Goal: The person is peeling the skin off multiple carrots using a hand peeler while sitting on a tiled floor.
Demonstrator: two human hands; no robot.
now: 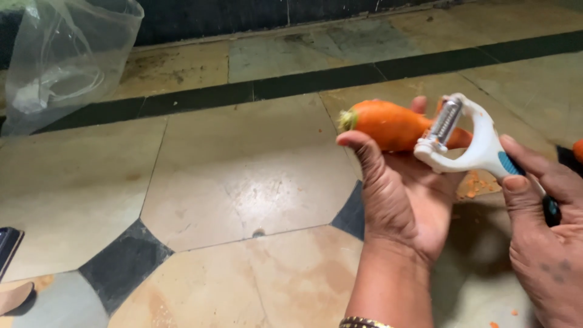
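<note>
The left hand [401,200] was raised above the floor [243,182], palm up, with its grip closed around a carrot [385,124]. The carrot lay across the fingers, its trimmed green-tipped crown pointing left and its narrower end running right behind the peeler [470,143]. The thumb pressed on the near side of the carrot, close to the crown.

The right hand [546,243] held the peeler by its handle, grip closed, with the forefinger laid along the blue insert of the handle. The white Y-shaped head sat against the right part of the carrot, and the metal blade touched or all but touched the surface; actual contact could not be confirmed.

Progress, as a judgement: peeling appeared to be under way. Orange shavings [477,182] lay on the floor just beyond the hands, and a few more scraps lay at the near right. The visible face of the carrot looked smooth and bright, which suggested that part was already peeled. The section under the blade and the underside were hidden, so the remaining amount could not be determined.

A clear plastic bag [67,54] rested at the far left, well apart from both hands. Another orange piece [578,150] showed at the right edge.
</note>
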